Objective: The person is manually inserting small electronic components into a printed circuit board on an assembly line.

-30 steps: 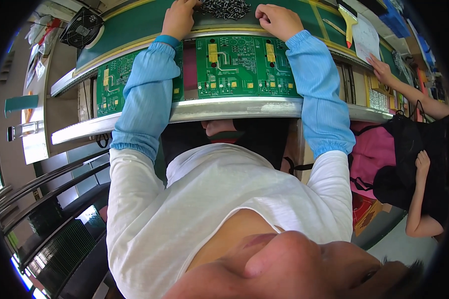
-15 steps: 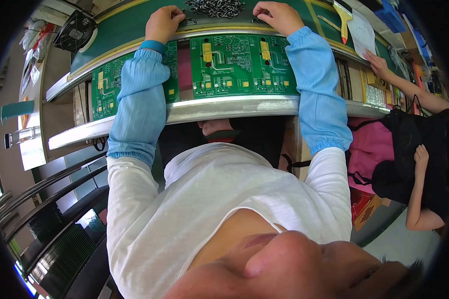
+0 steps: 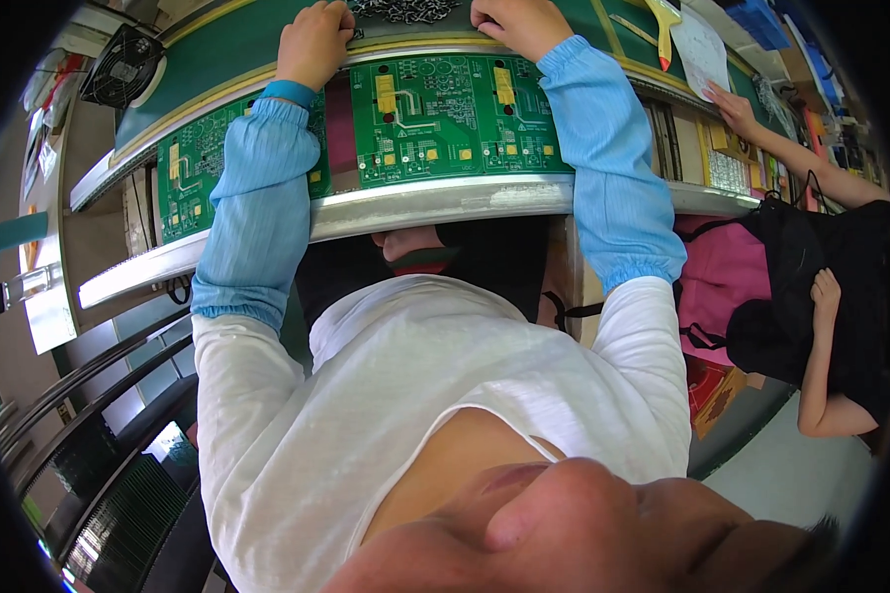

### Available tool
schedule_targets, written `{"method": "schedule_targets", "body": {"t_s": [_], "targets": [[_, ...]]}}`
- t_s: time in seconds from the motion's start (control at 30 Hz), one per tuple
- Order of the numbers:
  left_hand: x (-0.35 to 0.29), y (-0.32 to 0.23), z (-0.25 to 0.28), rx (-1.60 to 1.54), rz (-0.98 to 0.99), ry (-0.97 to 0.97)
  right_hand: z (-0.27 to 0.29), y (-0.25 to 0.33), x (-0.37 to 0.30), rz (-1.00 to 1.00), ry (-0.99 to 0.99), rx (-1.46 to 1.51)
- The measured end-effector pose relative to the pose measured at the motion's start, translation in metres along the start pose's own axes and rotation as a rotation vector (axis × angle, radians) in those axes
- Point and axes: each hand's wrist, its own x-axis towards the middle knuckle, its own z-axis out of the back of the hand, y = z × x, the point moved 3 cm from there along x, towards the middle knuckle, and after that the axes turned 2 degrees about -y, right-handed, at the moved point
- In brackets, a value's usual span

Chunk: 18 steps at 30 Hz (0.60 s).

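Left fingers: the left hand (image 3: 313,44) was bent with thumb and fingertips drawn together; a small dark part (image 3: 356,36) lay right at the tips, but whether it was pinched could not be told.
Right fingers: the right hand (image 3: 524,25) had finger and thumb curled close to each other; whether anything was between them could not be told.
Part heap: the heap of small parts (image 3: 405,9), dark and silvery, lay between the two sets of fingers, cut by the upper edge of the view.
Handling: each part was probably light, hard and a little slippery, with thin ends likely to bend and tangle; a fingertip pinch on the body seemed best.
Boards: a green circuit board (image 3: 420,128) lay nearer the body than the fingers, probably stiff and best held by its edges; a second board (image 3: 190,178) sat partly under the left sleeve (image 3: 255,198).
Obstacle: the far rail (image 3: 445,49) ran between fingertips and boards.
Right of the right fingers: a brush (image 3: 666,40), then paper (image 3: 700,49) under a co-worker's hand (image 3: 734,111).
Left of the left fingers: a black fan (image 3: 124,64).
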Motion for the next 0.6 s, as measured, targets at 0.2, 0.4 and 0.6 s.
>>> {"method": "schedule_targets", "body": {"t_s": [0.2, 0.4, 0.6], "targets": [[0.002, -0.004, 0.001, -0.078, 0.088, -0.033, 0.002, -0.003, -0.006, 0.016, -0.078, 0.032], [0.002, 0.009, -0.001, -0.299, 0.089, -0.026, 0.015, -0.018, -0.046, -0.003, -0.047, 0.126], [-0.001, 0.018, -0.011, -0.516, 0.157, 0.091, -0.005, -0.026, -0.075, -0.157, 0.009, 0.366]]}}
